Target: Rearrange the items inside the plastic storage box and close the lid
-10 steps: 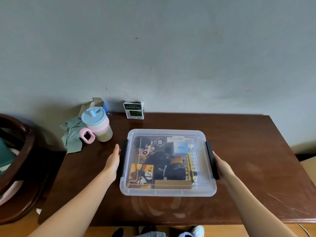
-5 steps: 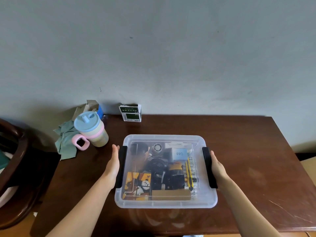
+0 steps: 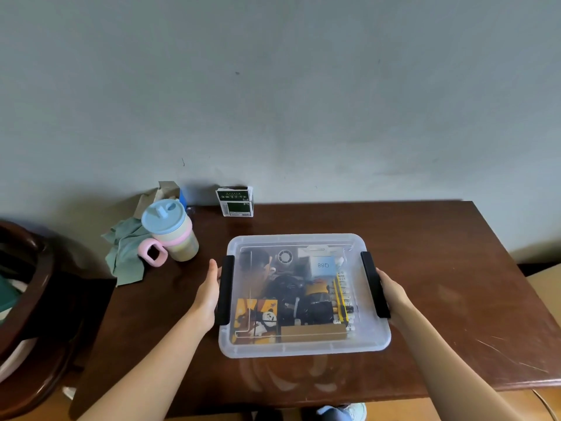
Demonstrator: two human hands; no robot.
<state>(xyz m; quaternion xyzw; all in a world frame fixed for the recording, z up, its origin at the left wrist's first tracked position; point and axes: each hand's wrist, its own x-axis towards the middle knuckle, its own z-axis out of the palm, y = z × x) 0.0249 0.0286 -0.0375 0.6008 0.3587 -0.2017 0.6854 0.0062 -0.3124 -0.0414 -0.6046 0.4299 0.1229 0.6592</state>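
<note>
Take the plastic storage box (image 3: 304,294) as your landmark: it sits on the wooden table (image 3: 440,268) toward the near edge, its clear lid (image 3: 296,244) lying over the packed items. Well to the box's left stands a sippy cup (image 3: 170,230) on a green cloth (image 3: 126,253); behind the box, by the wall, is a small green carton (image 3: 234,201). Your risk lies at the two black latches: if one side clamps before the other, the lid may seat crooked, and a tall item under it could keep it from closing. Your left hand (image 3: 209,291) lies with straight fingers flat against the left latch (image 3: 226,289), gripping nothing. Right of the box, your right hand (image 3: 391,294) presses the right latch (image 3: 375,284); its fingers are partly hidden, but they look relaxed, not clenched.
</note>
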